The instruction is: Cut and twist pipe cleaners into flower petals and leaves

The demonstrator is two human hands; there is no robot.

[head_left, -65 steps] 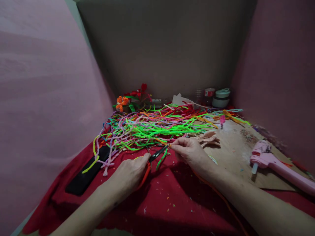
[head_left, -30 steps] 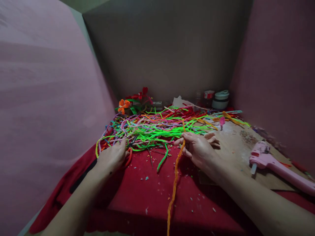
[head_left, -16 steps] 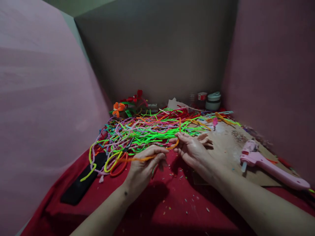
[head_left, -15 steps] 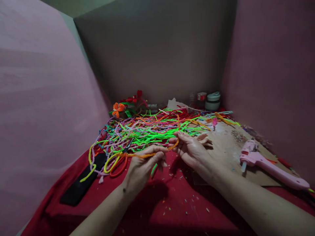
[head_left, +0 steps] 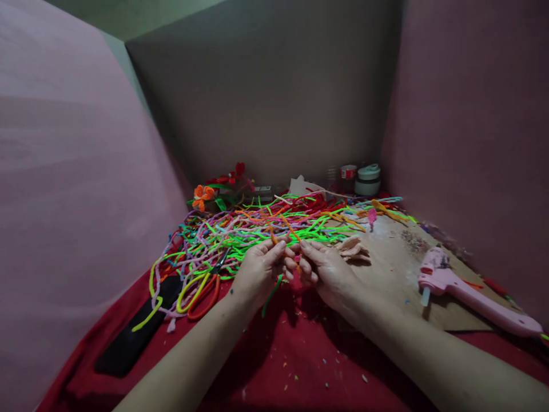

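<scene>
While the left hand (head_left: 262,268) and right hand (head_left: 325,269) are close together above the tabletop (head_left: 355,375), their grip is closed on an orange fuzzy stem (head_left: 290,228), pinched between them; a neat bend likely calls for pinching near the fold and turning slowly, free ends clear of the loose stems (head_left: 253,229) just beyond; the scissors (head_left: 213,273) rest leftward; the glue gun (head_left: 467,300) lies well apart, rightward.
</scene>
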